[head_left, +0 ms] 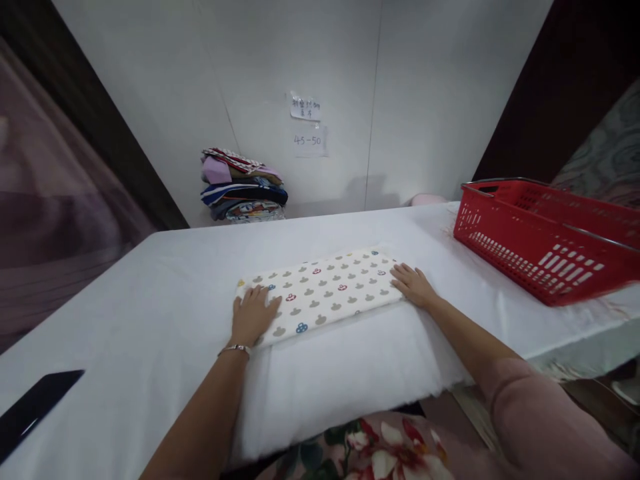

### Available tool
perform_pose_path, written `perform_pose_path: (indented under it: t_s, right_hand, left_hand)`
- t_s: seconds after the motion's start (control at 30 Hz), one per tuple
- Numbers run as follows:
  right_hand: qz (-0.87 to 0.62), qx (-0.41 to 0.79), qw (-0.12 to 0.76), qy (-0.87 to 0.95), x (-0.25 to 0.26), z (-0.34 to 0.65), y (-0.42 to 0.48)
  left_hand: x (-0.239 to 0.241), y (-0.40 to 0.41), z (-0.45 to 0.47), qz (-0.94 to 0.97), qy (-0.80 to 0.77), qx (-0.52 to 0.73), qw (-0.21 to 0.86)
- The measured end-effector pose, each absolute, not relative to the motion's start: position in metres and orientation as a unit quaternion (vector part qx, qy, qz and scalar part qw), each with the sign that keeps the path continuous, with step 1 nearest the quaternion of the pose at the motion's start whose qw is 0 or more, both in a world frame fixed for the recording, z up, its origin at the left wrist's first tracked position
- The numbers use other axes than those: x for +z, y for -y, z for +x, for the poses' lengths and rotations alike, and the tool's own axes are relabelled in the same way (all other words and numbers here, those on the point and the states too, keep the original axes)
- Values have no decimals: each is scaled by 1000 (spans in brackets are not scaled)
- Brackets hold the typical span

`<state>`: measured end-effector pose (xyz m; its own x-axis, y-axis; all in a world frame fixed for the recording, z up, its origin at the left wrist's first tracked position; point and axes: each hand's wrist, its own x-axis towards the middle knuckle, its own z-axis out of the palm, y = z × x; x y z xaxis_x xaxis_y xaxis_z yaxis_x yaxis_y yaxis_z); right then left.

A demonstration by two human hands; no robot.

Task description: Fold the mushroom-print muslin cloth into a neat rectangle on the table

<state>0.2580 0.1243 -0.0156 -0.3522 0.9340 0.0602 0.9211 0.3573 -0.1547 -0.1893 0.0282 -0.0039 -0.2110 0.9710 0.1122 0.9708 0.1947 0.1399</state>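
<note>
A white cloth printed with small mushrooms (pixel 325 293) lies folded into a long flat rectangle on the white-covered table (pixel 165 300). On its left end rests my left hand (pixel 254 315), palm down with the fingers spread. My right hand (pixel 414 285) lies flat at the opposite end, its fingertips on the cloth's right edge. Both hands press from above and grasp nothing. The cloth's two ends are partly hidden beneath them.
A red plastic basket (pixel 545 250) with wire handles stands at the table's right side. Folded fabrics (pixel 245 187) are stacked by the back wall, left of two handwritten paper notes (pixel 310 141). A dark flat object (pixel 37 407) lies at the near left.
</note>
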Motion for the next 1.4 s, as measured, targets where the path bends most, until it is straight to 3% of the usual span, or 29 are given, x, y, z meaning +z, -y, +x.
perform_pose_path:
  t_s: [0.37, 0.47, 0.63, 0.93, 1.07, 1.23, 1.4]
  right_hand:
    - [-578, 52, 73, 811, -1, 232, -114]
    - [-533, 59, 85, 840, 2, 194, -98]
    - [-409, 70, 79, 906, -12, 137, -63]
    - [-387, 34, 145, 910, -43, 135, -56]
    - [-414, 66, 222, 880, -36, 155, -69]
    - [-611, 36, 406, 679, -28, 230, -99]
    - [-710, 162, 434, 530, -39, 279, -102]
  left_hand:
    - [19, -18, -177, 621, -776, 104, 39]
    - [25, -4, -160, 644, -754, 129, -2]
    - [0, 20, -147, 692, -706, 147, -18]
    - [-9, 32, -151, 686, -699, 201, -18]
    - [2, 39, -157, 654, -720, 228, -46]
    - [4, 40, -189, 536, -810, 227, -69]
    - [6, 37, -205, 484, -849, 207, 30]
